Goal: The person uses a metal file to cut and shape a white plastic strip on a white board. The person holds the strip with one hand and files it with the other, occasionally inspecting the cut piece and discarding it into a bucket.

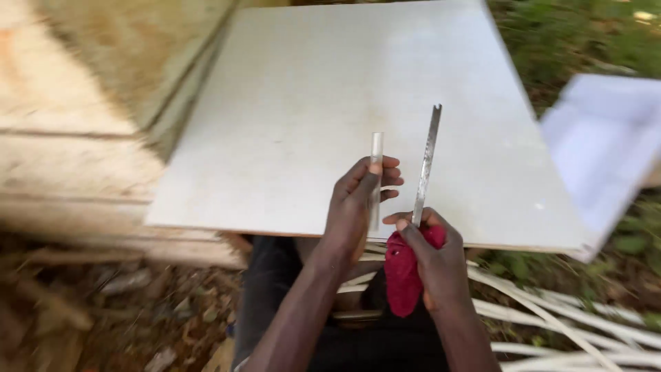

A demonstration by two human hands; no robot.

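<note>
My left hand grips a short pale tube or strip that stands upright above my fingers. My right hand holds a thin metal blade whose lower end is wrapped in a red cloth. The blade points up and away, its notched tip over the board. Both hands hover just in front of the near edge of a large white flat board. The two hands are a few centimetres apart.
Stacked wooden planks lie left of the board. Several pale split cane strips spread over the ground at lower right. Another white sheet lies at right on grass. My dark trousers show below the board; leaf litter covers the ground at left.
</note>
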